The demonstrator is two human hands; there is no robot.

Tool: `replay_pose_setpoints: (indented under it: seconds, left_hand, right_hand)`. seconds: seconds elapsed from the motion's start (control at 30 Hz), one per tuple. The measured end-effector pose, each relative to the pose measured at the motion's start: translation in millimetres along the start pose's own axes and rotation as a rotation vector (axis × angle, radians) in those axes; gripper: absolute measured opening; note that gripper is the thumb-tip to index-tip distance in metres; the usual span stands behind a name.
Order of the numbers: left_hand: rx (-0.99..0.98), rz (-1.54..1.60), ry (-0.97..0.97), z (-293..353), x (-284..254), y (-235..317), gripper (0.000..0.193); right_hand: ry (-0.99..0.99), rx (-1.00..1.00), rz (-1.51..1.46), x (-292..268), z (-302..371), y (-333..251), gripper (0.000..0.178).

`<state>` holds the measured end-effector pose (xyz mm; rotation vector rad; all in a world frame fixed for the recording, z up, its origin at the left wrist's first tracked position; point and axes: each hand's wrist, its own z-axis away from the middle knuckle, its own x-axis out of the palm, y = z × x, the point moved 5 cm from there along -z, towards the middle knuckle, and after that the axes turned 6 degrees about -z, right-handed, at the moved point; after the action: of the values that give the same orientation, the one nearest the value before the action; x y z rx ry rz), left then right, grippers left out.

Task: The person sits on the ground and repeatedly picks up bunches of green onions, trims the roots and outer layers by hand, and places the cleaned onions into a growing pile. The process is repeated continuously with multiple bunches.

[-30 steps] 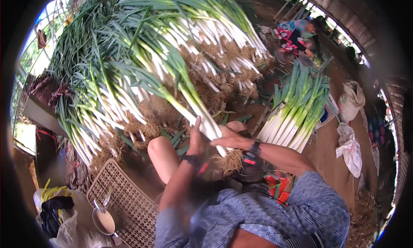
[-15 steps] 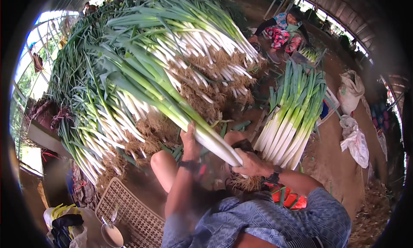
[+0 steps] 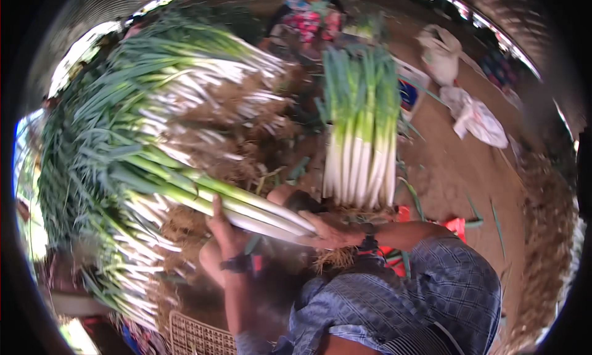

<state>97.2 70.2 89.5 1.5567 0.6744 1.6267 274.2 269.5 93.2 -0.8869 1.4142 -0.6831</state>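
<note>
A few thick leeks lie slantwise across my lap, green leaves toward the far left and white ends toward me on the right. My left hand is closed round the stems from below, about mid-length. Nearer the root end, my right hand grips the white shanks; brown roots hang out beneath it. Just beyond the right hand lies a neat row of leeks, side by side with their white ends toward me. To the left spreads a large heap of leeks with soil-brown roots.
Red plastic lies beside my right forearm. White sacks rest on the dirt floor at the right. Another person crouches at the far side. A woven plastic crate is at the lower left.
The view has swung right, so the heap and the neat row appear farther left. The held leeks now lie flatter, still gripped by both hands.
</note>
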Motion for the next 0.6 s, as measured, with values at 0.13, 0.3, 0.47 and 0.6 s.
replay_pose_setpoints:
  seconds: [0.13,0.3,0.47,0.6]
  left_hand:
    - [0.162,-0.184,-0.102,2,76,49,0.049]
    - [0.216,-0.256,-0.440,9,202,116,0.048]
    - [0.119,-0.316,-0.348,-43,145,66,0.035]
    - [0.022,-0.397,-0.189,-65,68,-3,0.027]
  right_hand:
    - [0.266,-0.152,-0.227,-15,3,-14,0.052]
    - [0.571,-0.309,-0.389,-108,-14,-66,0.048]
    - [0.938,-0.171,-0.166,-241,-38,-48,0.042]
    - [1.005,0.062,-0.042,-258,10,59,0.058]
